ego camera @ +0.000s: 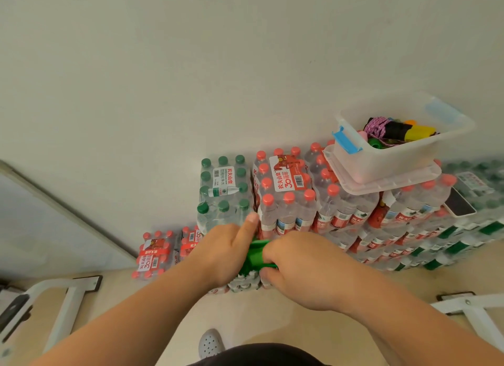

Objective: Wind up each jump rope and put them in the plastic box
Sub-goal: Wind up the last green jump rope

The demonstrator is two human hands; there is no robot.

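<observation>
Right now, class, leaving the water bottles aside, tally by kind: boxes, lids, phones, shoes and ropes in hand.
plastic box: 1
lid under the box: 1
phone: 1
shoe: 1
green jump rope, gripped by left hand and right hand: 1
Total: 5

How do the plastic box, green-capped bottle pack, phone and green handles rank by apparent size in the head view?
1. plastic box: largest.
2. green-capped bottle pack: second.
3. phone and green handles: look alike; the handles are partly covered and nearer the camera, so unranked.
</observation>
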